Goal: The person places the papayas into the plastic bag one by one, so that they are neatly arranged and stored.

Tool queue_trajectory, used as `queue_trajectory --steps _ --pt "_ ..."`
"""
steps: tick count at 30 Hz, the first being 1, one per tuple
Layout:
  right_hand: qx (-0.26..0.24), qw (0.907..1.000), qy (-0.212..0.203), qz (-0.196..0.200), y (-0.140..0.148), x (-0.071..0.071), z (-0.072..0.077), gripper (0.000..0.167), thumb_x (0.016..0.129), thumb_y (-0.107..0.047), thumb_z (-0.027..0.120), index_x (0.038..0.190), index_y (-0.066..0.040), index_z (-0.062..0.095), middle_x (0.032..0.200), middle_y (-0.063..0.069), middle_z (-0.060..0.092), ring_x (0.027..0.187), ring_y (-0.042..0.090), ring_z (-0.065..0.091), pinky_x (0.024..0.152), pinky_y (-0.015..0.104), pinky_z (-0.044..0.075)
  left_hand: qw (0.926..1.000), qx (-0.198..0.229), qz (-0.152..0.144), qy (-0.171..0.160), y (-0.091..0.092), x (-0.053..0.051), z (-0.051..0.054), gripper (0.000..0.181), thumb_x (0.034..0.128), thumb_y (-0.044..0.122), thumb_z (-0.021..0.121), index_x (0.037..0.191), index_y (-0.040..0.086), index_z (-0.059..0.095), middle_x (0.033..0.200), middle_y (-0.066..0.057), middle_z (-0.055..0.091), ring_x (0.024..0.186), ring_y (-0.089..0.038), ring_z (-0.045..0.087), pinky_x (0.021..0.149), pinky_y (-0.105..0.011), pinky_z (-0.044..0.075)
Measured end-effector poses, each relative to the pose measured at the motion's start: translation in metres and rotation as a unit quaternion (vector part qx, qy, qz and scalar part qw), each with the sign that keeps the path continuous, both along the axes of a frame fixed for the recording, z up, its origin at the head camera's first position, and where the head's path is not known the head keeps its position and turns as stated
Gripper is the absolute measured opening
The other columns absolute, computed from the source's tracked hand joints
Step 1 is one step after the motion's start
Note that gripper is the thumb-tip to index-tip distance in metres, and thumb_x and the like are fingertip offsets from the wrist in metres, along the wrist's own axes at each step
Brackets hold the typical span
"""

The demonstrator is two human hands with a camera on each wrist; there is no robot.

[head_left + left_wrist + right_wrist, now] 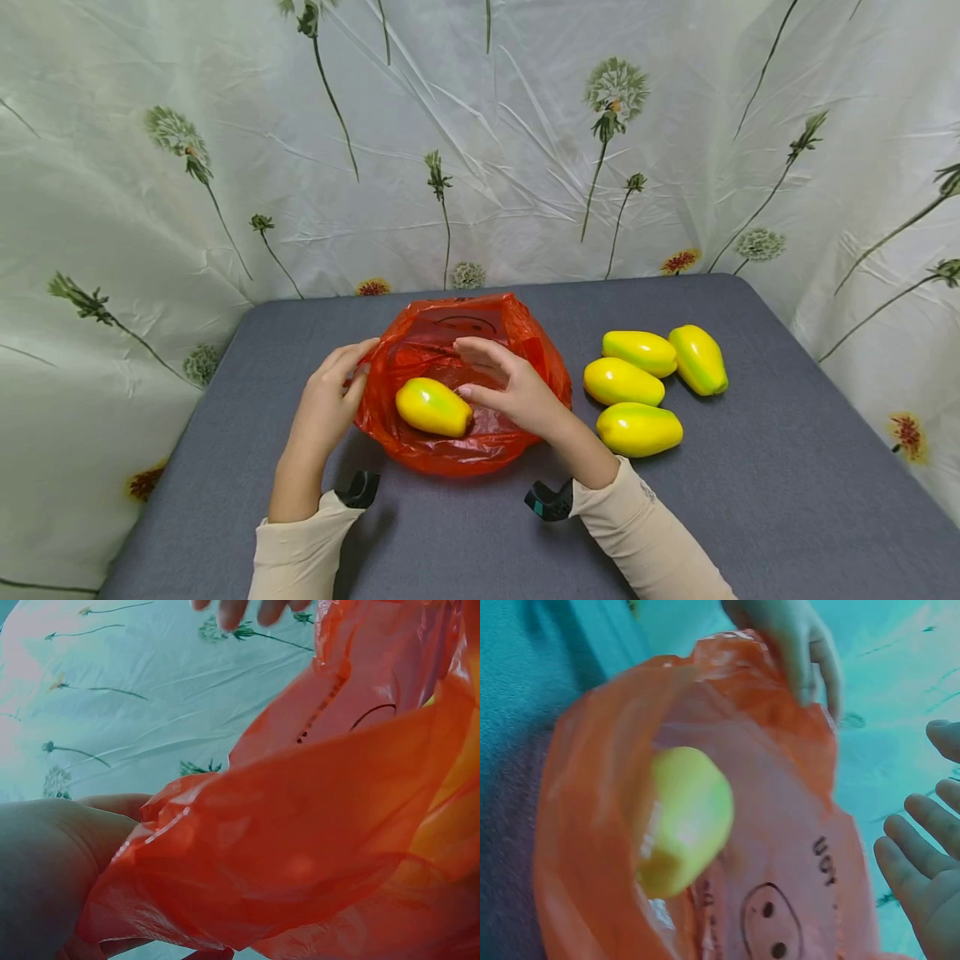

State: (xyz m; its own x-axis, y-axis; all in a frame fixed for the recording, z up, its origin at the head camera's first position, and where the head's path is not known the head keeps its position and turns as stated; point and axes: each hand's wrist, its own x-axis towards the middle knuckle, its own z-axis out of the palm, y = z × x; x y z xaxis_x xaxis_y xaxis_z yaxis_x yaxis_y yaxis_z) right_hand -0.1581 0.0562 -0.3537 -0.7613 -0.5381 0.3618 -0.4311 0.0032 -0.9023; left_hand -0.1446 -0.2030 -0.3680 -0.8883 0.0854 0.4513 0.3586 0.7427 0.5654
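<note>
While the left hand (pixel 328 398) pinches the left rim of a red plastic bag (pixel 459 463) between thumb and fingers, the right hand (pixel 513 390) is over the bag's mouth, its fingers loosely extended and gripping nothing. 1 yellow fruit (pixel 430 407) with a greenish tinge lies on its side inside the open bag, left of the middle, its narrower end near the right thumb. The right wrist view shows it within the bag's walls, beside a printed face (pixel 771 924) with 2 dark dots and some lettering on the plastic.

To the right of the bag, 4 similar fruits lie together on the grey table (pixel 738 492). 3 of them form a column: an upper fruit (pixel 639 352), a middle fruit (pixel 623 382) and a lower fruit (pixel 640 430). The 4th, an outer fruit (pixel 700 360), lies at a slant just beside the upper one.

Both forearms wear cream sleeves (pixel 302 554), and 1 black device (pixel 360 490) is at each wrist. Behind the table hangs a pale, creased cloth (pixel 495 125) printed with dandelion heads, long stems and orange-red flowers.
</note>
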Motion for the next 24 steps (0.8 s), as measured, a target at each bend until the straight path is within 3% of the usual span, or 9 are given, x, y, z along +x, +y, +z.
queue_trajectory --steps 5,12,19,24 --pt "-0.016 0.9996 0.007 -0.021 0.013 0.012 0.018 0.051 0.082 0.008 0.058 0.129 0.006 0.039 0.127 0.019 0.046 0.117 0.025 0.044 0.096 0.043 0.034 1.0 -0.001 0.001 -0.003 0.0 0.0 0.0 0.037 0.0874 0.004 0.056 0.123 0.013 0.056 0.114 -0.007 0.055 0.098 -0.025 0.054 0.073 -0.043 0.048" --pt "-0.001 0.9979 0.01 -0.064 0.034 0.017 0.019 0.051 0.082 0.006 0.059 0.129 0.003 0.041 0.125 0.015 0.048 0.115 0.025 0.046 0.094 0.04 0.037 1.0 -0.004 0.001 0.005 0.0 -0.001 0.0 0.036 0.0874 0.003 0.056 0.122 0.012 0.056 0.114 -0.008 0.055 0.098 -0.025 0.053 0.074 -0.043 0.048" --pt "-0.004 0.9954 0.031 -0.09 0.064 0.013 0.001 0.05 0.081 0.009 0.059 0.127 0.007 0.039 0.124 0.02 0.047 0.114 0.03 0.045 0.093 0.047 0.036 1.0 -0.005 0.001 0.004 0.0 -0.001 0.0 0.036 0.0877 0.004 0.055 0.123 0.012 0.056 0.113 -0.008 0.055 0.099 -0.025 0.053 0.074 -0.043 0.048" --pt "0.004 0.9905 0.024 -0.136 0.091 0.01 -0.017 0.049 0.082 0.005 0.06 0.128 -0.002 0.043 0.124 0.013 0.049 0.113 0.021 0.046 0.094 0.035 0.037 1.0 -0.004 0.002 0.0 0.0 0.0 0.0 0.036 0.088 0.004 0.055 0.123 0.012 0.056 0.114 -0.008 0.055 0.098 -0.025 0.053 0.075 -0.044 0.048"
